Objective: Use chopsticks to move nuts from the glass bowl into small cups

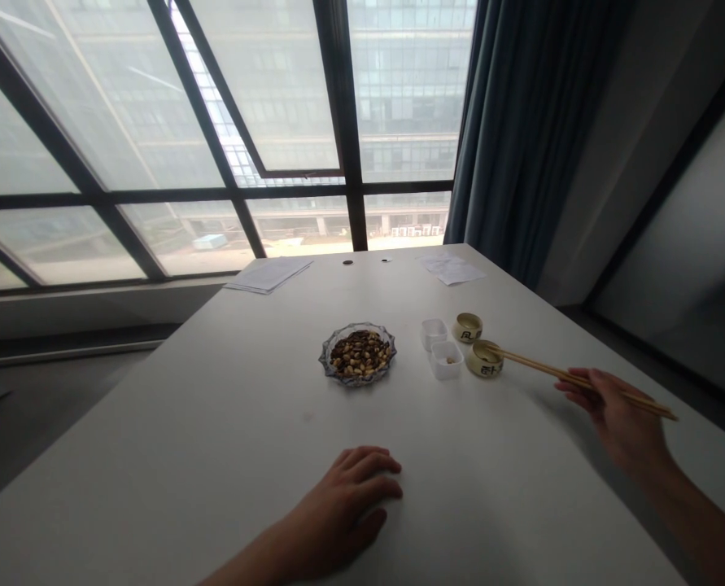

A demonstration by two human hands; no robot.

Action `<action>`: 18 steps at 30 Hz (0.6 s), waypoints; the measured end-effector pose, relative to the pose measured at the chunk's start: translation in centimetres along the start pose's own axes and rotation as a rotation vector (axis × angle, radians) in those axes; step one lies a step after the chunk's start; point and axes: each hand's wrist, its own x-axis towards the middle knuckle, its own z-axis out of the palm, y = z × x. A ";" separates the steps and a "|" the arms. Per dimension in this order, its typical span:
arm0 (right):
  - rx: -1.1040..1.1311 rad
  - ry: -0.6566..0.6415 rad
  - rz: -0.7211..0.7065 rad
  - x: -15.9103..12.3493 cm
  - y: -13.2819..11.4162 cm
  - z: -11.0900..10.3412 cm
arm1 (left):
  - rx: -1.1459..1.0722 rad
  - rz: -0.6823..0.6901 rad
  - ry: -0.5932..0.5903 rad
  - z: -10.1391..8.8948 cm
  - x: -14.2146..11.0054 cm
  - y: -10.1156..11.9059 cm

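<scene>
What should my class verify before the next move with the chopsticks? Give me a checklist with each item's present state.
1. Chopsticks held in the right hand: ok.
2. Chopstick tips over or in the nearer cup: ok.
3. Food pinched between those tips: cannot tell.
4. Left hand apart from the bowl: ok.
5. Nearer box upright: ok.
6. Nearer box empty: not ok, something small lies inside.

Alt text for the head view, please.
The right hand holds chopsticks, their tips at the nearer round bowl. The left hand appears to rest on a white table, a glass dish of apparent nuts beyond it.
</scene>
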 end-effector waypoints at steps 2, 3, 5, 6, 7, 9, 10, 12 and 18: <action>0.011 0.001 -0.011 -0.2 -0.2 0.2 | -0.002 0.003 0.005 0.0 0.0 0.0; 0.015 0.000 -0.025 -0.3 -0.3 0.4 | -0.005 0.004 0.009 0.0 0.0 0.1; 0.011 -0.023 -0.062 -0.6 -0.8 1.0 | -0.014 0.006 0.016 0.0 0.0 0.1; 0.000 -0.046 -0.084 -0.8 -1.2 1.5 | -0.018 0.006 0.022 0.0 0.0 0.2; -0.017 -0.077 -0.107 -1.1 -1.5 2.1 | -0.023 0.008 0.026 0.0 0.1 0.2; -0.063 -0.161 -0.143 -1.8 -2.4 3.9 | -0.026 0.014 0.035 0.0 0.1 0.2; -0.089 -0.208 -0.157 -2.2 -2.8 5.0 | -0.026 0.016 0.037 0.1 0.1 0.2; -0.134 -0.298 -0.175 -3.0 -3.4 7.6 | -0.026 0.019 0.043 0.1 0.1 0.2; -0.171 -0.469 -0.169 -4.4 -2.4 16.0 | -0.024 0.019 0.060 0.4 0.1 0.1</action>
